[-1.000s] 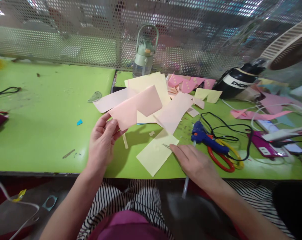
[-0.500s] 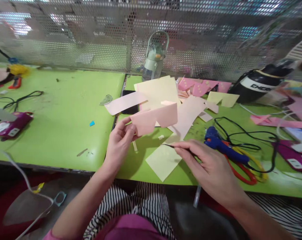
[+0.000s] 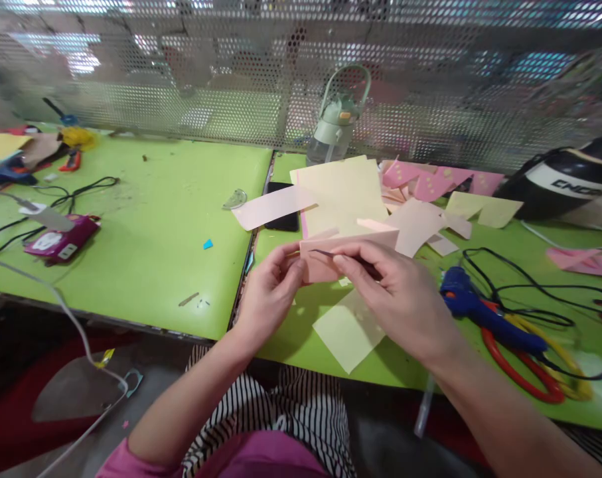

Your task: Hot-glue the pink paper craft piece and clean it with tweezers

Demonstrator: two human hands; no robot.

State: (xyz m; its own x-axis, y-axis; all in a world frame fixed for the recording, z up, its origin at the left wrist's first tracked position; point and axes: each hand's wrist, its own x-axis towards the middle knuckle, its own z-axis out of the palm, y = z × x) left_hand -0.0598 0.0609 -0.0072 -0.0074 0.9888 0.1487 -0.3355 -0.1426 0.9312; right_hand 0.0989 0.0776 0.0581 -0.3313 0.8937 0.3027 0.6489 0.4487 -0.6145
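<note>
My left hand pinches the left end of a folded pink paper piece, holding it above the table. In my right hand is a pair of thin dark tweezers, only the slim, slightly curved tip showing. That tip lies over the near face of the pink paper, at its left part; I cannot tell whether it touches. My right fingers hide much of the paper's right half. Below the hands, a pale yellow paper square lies on the green table.
Behind are pale yellow sheets, a pale pink strip over a black phone, and a bottle. To the right lie a blue glue gun, red-handled scissors and black cable. A purple power block sits left.
My right hand has brought the tweezers up and left, from above the yellow square to the pink paper. My left hand still holds the paper. The view has shifted left.
</note>
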